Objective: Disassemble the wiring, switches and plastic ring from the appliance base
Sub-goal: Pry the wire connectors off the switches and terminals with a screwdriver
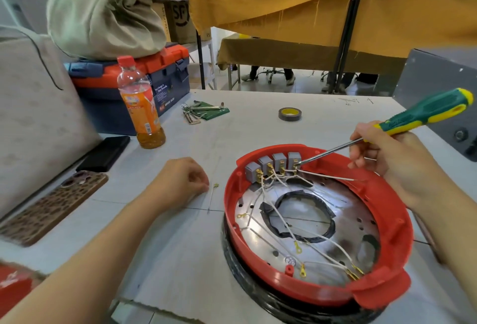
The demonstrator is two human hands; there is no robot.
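At 12 o'clock on the base [387, 202], right hand [387, 153] grips a screwdriver [402, 125] poking the switches [273, 166]; left hand [180, 181] pinches a loose wire [212, 193] on the desk [180, 233].

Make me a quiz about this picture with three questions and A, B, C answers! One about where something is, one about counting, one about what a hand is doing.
1. Where does the tip of the screwdriver touch?
A. the tape roll
B. the rightmost grey switch
C. the bottle cap

2. How many grey switches sit in a row inside the red plastic ring?
A. two
B. four
C. six

3. What is the right hand doing?
A. holding the screwdriver
B. lying flat on the table
C. holding a phone

Answers:
1. B, the metal shaft runs down to the terminals of the switch at the right end of the row.
2. B, four grey blocks stand side by side at the ring's far edge.
3. A, its fingers curl round the green and yellow handle, while the left hand rests on the table beside the ring.
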